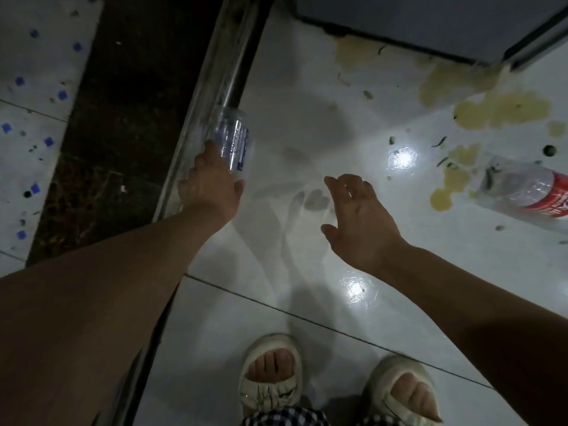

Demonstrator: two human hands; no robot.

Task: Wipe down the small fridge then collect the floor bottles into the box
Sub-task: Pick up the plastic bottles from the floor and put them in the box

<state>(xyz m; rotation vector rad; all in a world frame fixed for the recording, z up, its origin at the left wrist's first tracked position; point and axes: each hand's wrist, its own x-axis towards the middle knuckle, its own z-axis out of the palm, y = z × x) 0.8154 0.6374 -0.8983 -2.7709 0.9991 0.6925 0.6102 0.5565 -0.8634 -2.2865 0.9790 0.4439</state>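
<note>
A clear plastic bottle with a blue-and-white label (231, 139) lies on the white floor beside a metal door track. My left hand (209, 182) wraps its lower end, fingers curled around it. My right hand (358, 216) hovers over bare tile to the right, fingers spread, holding nothing. A second clear bottle with a red label (522, 192) lies on its side at the right edge, apart from both hands. The grey bottom corner of the small fridge (430, 23) shows at the top right. No box is in view.
Yellowish spill patches (501, 110) and dark specks cover the tile between the fridge and the red-label bottle. A metal door track (215, 72) runs diagonally on the left, with a dark threshold strip (123, 103) beyond it. My sandalled feet (270, 373) stand at the bottom.
</note>
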